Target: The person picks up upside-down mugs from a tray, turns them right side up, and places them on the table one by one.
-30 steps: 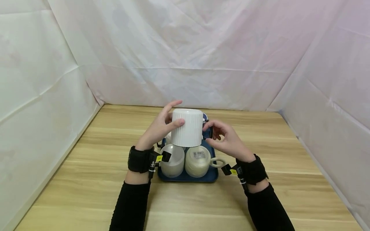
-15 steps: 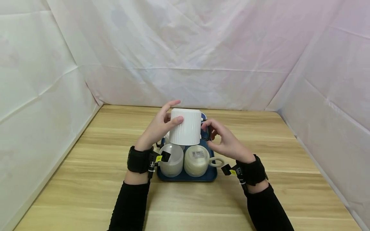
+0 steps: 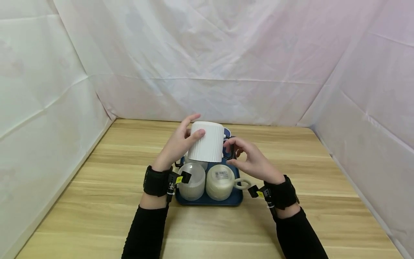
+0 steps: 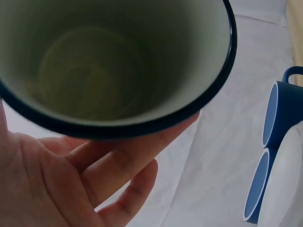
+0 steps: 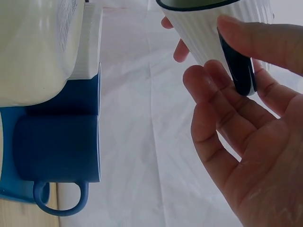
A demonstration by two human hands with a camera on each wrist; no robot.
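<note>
My left hand [image 3: 193, 126] grips a white ribbed mug [image 3: 207, 142] by its side and holds it mouth-down above a blue tray [image 3: 237, 198]. The left wrist view looks up into the mug's pale inside [image 4: 109, 61] and dark rim. My right hand [image 3: 231, 147] pinches the mug's dark handle [image 5: 236, 66], thumb on its outer side and fingers beneath. On the tray, upside down, stand a cream mug [image 3: 221, 181] with a barcode label and a translucent cup [image 3: 192, 180]. Behind them is a blue mug [image 5: 57, 146].
The tray sits mid-table on a wooden top [image 3: 97, 201]. White sheeting [image 3: 207, 72] walls in the back and both sides. Bare wood shows left, right and in front of the tray.
The right hand moved in and closed its thumb and fingers on the mug's handle. The mug shifted slightly left and tilted a little in the left hand.
</note>
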